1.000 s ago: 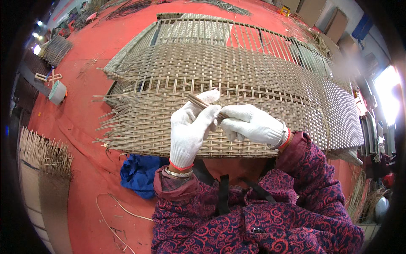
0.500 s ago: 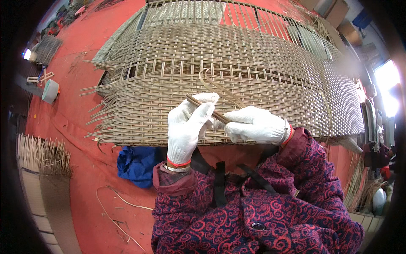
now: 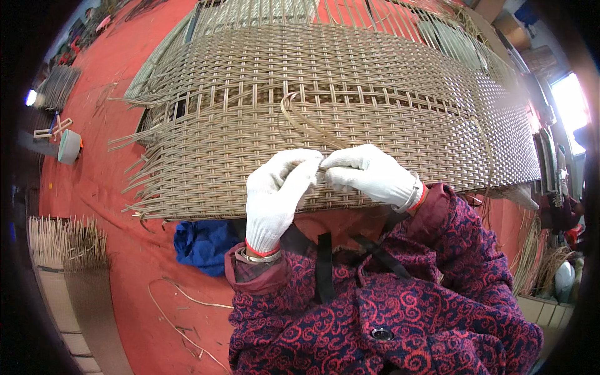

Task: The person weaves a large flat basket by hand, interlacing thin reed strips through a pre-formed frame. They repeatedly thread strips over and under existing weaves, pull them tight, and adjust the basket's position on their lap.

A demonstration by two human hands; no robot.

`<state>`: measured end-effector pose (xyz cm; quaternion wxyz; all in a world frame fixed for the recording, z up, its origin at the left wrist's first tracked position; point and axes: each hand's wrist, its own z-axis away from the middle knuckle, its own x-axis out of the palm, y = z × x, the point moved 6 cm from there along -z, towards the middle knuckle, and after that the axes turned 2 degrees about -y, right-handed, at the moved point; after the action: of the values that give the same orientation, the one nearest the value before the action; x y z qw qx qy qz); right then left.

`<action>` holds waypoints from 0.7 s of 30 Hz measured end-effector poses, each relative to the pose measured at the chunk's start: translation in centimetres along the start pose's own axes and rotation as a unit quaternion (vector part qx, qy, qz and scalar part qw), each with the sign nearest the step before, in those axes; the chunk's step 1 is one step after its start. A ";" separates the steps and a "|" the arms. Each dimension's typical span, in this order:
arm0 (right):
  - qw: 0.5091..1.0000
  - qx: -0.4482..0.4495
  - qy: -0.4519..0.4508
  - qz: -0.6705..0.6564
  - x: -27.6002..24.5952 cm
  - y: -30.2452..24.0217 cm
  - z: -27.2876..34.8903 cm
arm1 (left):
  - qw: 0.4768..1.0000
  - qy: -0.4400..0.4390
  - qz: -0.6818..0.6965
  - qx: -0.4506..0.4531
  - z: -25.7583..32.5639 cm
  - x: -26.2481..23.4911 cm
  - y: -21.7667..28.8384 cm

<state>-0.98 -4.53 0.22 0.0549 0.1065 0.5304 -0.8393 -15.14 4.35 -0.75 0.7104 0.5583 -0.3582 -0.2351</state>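
Observation:
A large brown woven rattan panel (image 3: 215,162) lies across in front of me, loose strand ends sticking out at its left edge. My left hand (image 3: 275,190), in a white knit glove, is closed in a pinch near the panel's front edge. Close beside it, my right hand (image 3: 373,174), gloved alike, is pinched too. A short piece of brown rattan strip (image 3: 322,169) shows between the fingertips of both hands; most of it is hidden by the gloves. Just beyond, a loose rattan strand (image 3: 300,123) curves up from the weave along the more open row.
Blue cloth (image 3: 203,247) lies below the panel's front edge. On the red floor (image 3: 134,275) are a curled strand and scraps. A white bucket (image 3: 69,147) stands at left, above a bundle of cut strips (image 3: 67,242). More strands (image 3: 526,253) hang at right.
The brown strip that stuck up past my left fingers is now mostly hidden. My hands have come closer together, fingertips nearly meeting. The view has shifted slightly.

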 end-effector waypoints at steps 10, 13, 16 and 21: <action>0.998 0.006 -0.015 -0.057 0.6 -1.3 -0.3 | 0.978 0.058 -0.099 0.173 0.2 0.0 1.5; 0.999 0.042 0.018 -0.027 -1.8 -2.9 1.9 | 0.989 0.071 -0.010 0.133 -0.7 -0.6 0.8; 0.991 -0.036 0.115 -0.064 -4.9 -5.5 3.4 | 0.965 0.118 -0.153 0.175 -3.2 -1.4 1.0; 0.910 -0.214 0.267 0.232 -8.7 -10.2 3.0 | 0.779 0.161 -0.581 0.174 -8.1 -1.7 0.5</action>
<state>5.03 -2.99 12.44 0.1259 0.4325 0.6526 -0.6092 -9.97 10.83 -1.67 0.3771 0.8041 0.1191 -0.4439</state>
